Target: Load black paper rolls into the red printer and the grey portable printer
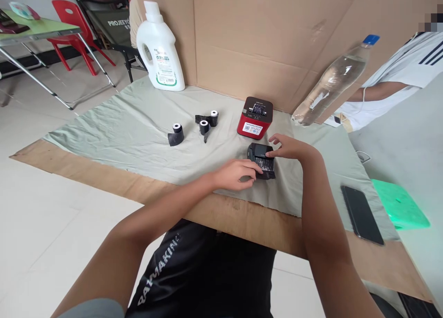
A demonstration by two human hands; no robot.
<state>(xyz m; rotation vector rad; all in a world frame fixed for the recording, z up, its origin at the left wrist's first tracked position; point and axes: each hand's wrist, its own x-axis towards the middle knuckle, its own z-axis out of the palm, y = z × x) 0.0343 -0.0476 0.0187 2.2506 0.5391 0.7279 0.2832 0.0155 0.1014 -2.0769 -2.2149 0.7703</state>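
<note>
On my feed the black, boxy device [260, 150] lies near the tabletop [238, 208] front edge, between the left hand [236, 174], fingertips on it, grip unclear, and the right hand [290, 148], spread, thumb touching its right side

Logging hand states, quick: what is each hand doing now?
Left hand: touching the black device; grip cannot be told.
Right hand: open, thumb against the same device.

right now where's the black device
In the head view, the black device sits right of centre on the cloth, between the left hand and right hand, just in front of the red box.
</note>
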